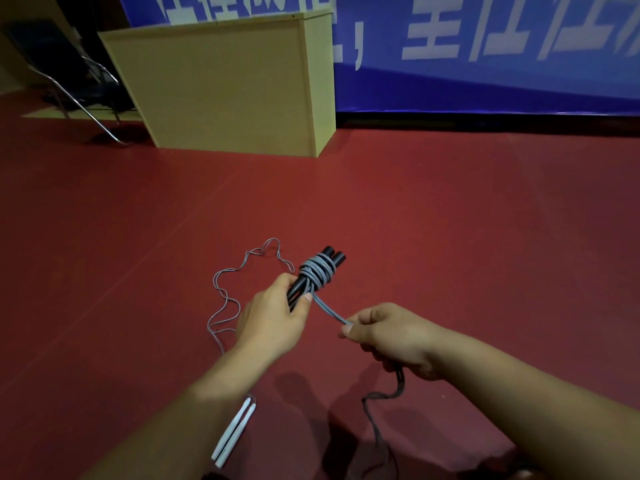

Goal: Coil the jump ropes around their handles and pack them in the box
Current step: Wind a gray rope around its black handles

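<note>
A dark red sports floor (450, 220) fills the frame, with a tall pale wooden box (221, 88) at upper left. At lower centre, the pair of black cylindrical handles (313, 271) is clasped in the left hand (273, 317); several turns of grey rubbery cord (317, 270) are wound around them. The cord's doubled tail is pinched by the right hand (384, 336). Being limp and springy, the cord is best held taut near the coil. A white-handled rope (233, 434) lies at bottom centre.

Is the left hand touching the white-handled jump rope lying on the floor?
Apart. The head view shows the left hand raised, gripping the black handles, while the white handles lie on the floor below the forearm.
</note>
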A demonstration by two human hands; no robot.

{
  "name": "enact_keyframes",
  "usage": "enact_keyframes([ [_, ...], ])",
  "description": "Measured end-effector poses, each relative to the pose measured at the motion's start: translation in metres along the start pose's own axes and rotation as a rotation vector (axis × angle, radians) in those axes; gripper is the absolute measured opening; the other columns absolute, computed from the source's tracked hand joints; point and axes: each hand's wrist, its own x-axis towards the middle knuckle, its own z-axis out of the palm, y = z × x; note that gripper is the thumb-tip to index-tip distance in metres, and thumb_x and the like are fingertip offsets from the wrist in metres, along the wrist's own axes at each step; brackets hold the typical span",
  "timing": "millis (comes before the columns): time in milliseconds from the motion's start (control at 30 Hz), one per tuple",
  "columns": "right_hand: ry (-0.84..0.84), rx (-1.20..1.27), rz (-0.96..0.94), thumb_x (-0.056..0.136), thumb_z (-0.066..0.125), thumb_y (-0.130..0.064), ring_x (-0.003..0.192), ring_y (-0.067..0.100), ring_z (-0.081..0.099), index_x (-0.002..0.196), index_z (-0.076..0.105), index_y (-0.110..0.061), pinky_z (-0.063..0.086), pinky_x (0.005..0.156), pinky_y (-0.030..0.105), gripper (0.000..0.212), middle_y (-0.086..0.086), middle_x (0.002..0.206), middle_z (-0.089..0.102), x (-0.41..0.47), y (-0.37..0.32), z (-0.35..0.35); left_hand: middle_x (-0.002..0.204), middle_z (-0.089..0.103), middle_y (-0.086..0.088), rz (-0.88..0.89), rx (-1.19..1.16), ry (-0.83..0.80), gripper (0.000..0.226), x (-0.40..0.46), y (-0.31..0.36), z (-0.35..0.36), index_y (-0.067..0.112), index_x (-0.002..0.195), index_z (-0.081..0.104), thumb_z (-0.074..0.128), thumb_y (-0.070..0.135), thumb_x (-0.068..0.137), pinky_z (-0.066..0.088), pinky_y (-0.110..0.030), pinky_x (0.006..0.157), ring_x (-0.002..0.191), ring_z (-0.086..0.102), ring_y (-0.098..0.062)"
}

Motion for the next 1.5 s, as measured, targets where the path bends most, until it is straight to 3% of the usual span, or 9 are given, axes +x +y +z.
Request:
enact_keyframes([
  [267,-0.038,0.028,0.019,0.100,0.047,-0.021,0.046,0.010,0.029,0.085,0.061,-0.011,0.024,0.043,0.021,0.023,-0.002,0.057,0.036,-0.004,-0.006,0.002,0.106,0.071,0.000,0.065,0.291,-0.110,0.030,-0.001,-0.005,0.005,0.033,0.118,0.051,0.051,0.048,0.093,0.046,-0.035,0.075,0.103,0.064,-0.034],
  [533,0.043,0.099,-0.064,0.101,0.048,-0.025,0.042,0.011,0.029,0.082,0.062,-0.008,0.026,0.045,0.023,0.030,-0.005,0.050,0.036,-0.005,-0.007,-0.009,0.103,0.069,-0.006,0.384,0.429,-0.406,0.029,-0.011,0.006,0.007,0.027,0.110,0.050,0.054,0.047,0.090,0.047,-0.039,0.072,0.099,0.062,-0.037],
  [700,0.197,0.010,-0.090,0.099,0.052,-0.031,0.043,0.013,0.035,0.073,0.065,-0.010,0.027,0.044,0.023,0.036,0.000,0.052,0.044,0.000,-0.002,-0.019,0.098,0.069,-0.004,0.523,0.380,-0.428,0.027,-0.021,0.025,0.002,0.025,0.103,0.049,0.053,0.048,0.090,0.044,-0.038,0.068,0.095,0.062,-0.035],
  [900,0.290,-0.594,-0.270,0.093,0.059,-0.040,0.041,0.007,0.032,0.054,0.049,-0.015,0.028,0.043,0.019,0.047,-0.005,0.047,0.038,0.003,0.000,-0.041,0.094,0.067,0.000,0.653,0.304,-0.403,0.027,-0.032,0.040,-0.002,0.026,0.102,0.050,0.051,0.050,0.091,0.041,-0.036,0.068,0.091,0.061,-0.029],
  [1100,0.219,-0.523,-0.311,0.078,0.075,-0.045,0.044,-0.001,0.040,0.069,0.068,-0.013,0.034,0.047,0.014,0.034,-0.009,0.052,0.049,0.008,0.007,-0.053,0.075,0.058,0.009,0.569,-0.002,-0.623,0.019,-0.037,0.046,-0.012,0.024,0.096,0.055,0.062,0.040,0.089,0.047,-0.032,0.067,0.069,0.054,-0.008],
  [1200,0.195,-0.337,-0.292,0.064,0.080,-0.051,0.054,0.005,0.043,0.074,0.069,-0.006,0.038,0.055,0.022,0.047,-0.003,0.060,0.053,0.009,0.006,-0.061,0.074,0.054,0.013,0.474,-0.314,-0.748,0.011,-0.038,0.053,-0.019,0.019,0.095,0.060,0.068,0.024,0.089,0.041,-0.026,0.066,0.067,0.048,-0.003],
  [1300,0.173,-0.263,-0.285,0.063,0.076,-0.053,0.056,0.011,0.044,0.076,0.066,0.002,0.038,0.055,0.025,0.058,0.001,0.060,0.052,0.005,0.004,-0.066,0.077,0.052,0.003,0.374,-0.622,-0.844,0.014,-0.041,0.058,-0.023,0.009,0.098,0.059,0.068,0.016,0.090,0.040,-0.027,0.065,0.070,0.046,-0.009],
  [1433,0.134,-0.373,-0.325,0.088,0.069,-0.021,0.058,0.018,0.052,0.076,0.062,0.007,0.045,0.051,0.024,0.031,0.007,0.059,0.057,0.012,0.009,-0.063,0.077,0.051,0.006,0.336,-0.821,-0.799,0.012,-0.040,0.065,-0.025,0.013,0.101,0.060,0.065,0.011,0.090,0.037,-0.021,0.061,0.067,0.044,-0.008],
  [1500,0.174,-0.166,-0.301,0.087,0.056,0.003,0.062,0.014,0.053,0.069,0.059,0.005,0.047,0.054,0.021,0.019,0.005,0.058,0.059,0.014,0.006,-0.059,0.076,0.054,0.015,0.326,-0.849,-0.740,0.012,-0.038,0.066,-0.024,0.014,0.100,0.060,0.065,0.008,0.090,0.038,-0.015,0.064,0.068,0.048,-0.001],
])
